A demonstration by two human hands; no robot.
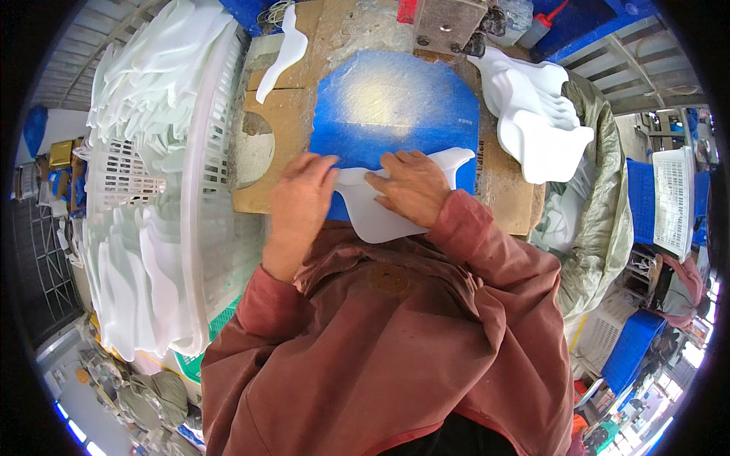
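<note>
Head view: one white contoured piece (380, 216) lies mid-frame over one blue sheet (395, 114), long axis left to right, right tip angled up, broad lobe pointing down. Right hand (414, 182) lies across it, left hand (300, 194) by its left end; whether either grip is clamped, I cannot tell. One loose white strip (286, 55): upper left.

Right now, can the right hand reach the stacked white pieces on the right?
Probably yes: nothing seems to block the right hand from the stack, though that hand touches another white piece.
</note>
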